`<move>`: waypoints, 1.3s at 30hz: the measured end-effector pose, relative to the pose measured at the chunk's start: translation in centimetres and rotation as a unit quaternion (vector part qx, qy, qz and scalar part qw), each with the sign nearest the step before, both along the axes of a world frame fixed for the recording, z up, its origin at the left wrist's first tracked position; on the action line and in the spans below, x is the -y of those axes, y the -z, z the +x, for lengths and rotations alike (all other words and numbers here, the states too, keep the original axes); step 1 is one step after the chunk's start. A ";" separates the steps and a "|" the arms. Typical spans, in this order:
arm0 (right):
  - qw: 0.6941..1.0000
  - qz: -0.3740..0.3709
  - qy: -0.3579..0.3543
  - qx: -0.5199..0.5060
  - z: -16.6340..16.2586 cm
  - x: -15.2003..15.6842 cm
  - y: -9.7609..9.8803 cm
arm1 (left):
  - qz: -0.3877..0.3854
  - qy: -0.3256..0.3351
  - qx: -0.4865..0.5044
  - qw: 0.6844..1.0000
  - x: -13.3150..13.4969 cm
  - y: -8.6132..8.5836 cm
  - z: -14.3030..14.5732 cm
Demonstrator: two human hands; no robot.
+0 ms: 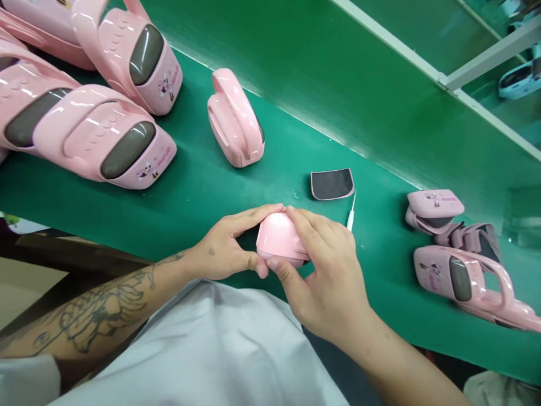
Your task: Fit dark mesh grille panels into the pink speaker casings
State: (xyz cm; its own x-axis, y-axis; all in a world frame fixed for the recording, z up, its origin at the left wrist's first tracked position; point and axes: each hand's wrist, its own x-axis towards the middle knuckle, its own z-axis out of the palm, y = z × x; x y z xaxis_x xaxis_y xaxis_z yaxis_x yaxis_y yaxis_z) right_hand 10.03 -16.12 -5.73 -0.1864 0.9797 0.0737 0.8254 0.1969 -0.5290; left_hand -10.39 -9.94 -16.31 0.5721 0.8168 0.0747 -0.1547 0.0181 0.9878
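Between both hands, just above the green worktop, is a pink rounded plastic housing [278,232] with a glossy top. My left hand [230,242] grips its left side, thumb near the lower edge and fingers along the far side. Over its right side curls my right hand [327,262], with the thumb pressed at the near lower edge. The fingers hide much of the housing's right part. Beyond my right hand lies a curved dark panel with a pink rim [332,185]. A thin white-handled tool [350,217] with a slim metal tip rests beside that panel.
Several pink handled housings with dark windows [127,149] crowd the left of the green worktop [190,214]. One pink handled housing [236,121] stands alone farther back. More pink parts [435,206] and a handled housing [459,276] sit at right. A green wall [296,73] runs behind.
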 end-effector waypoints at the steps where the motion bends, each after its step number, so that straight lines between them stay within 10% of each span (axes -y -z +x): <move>1: 1.000 -0.002 0.001 0.003 -0.1 0.0 0.0 | 0.000 0.001 -0.002 1.000 0.0 0.0 0.0; 12: 1.000 -0.014 -0.001 0.013 -0.6 -0.1 -0.5 | 0.014 -0.042 0.001 0.999 0.6 -0.4 0.3; 18: 0.993 0.049 0.064 -0.085 2.6 1.7 2.6 | -0.128 -0.077 0.043 0.988 0.6 -0.7 0.1; 26: 0.878 -0.059 0.141 -0.454 -1.2 1.5 5.6 | -0.282 -0.069 0.180 0.940 -0.2 -3.2 1.8; 39: 0.905 0.003 0.221 -0.363 -0.7 2.6 6.4 | -0.220 -0.152 0.099 0.958 -2.5 -4.1 5.4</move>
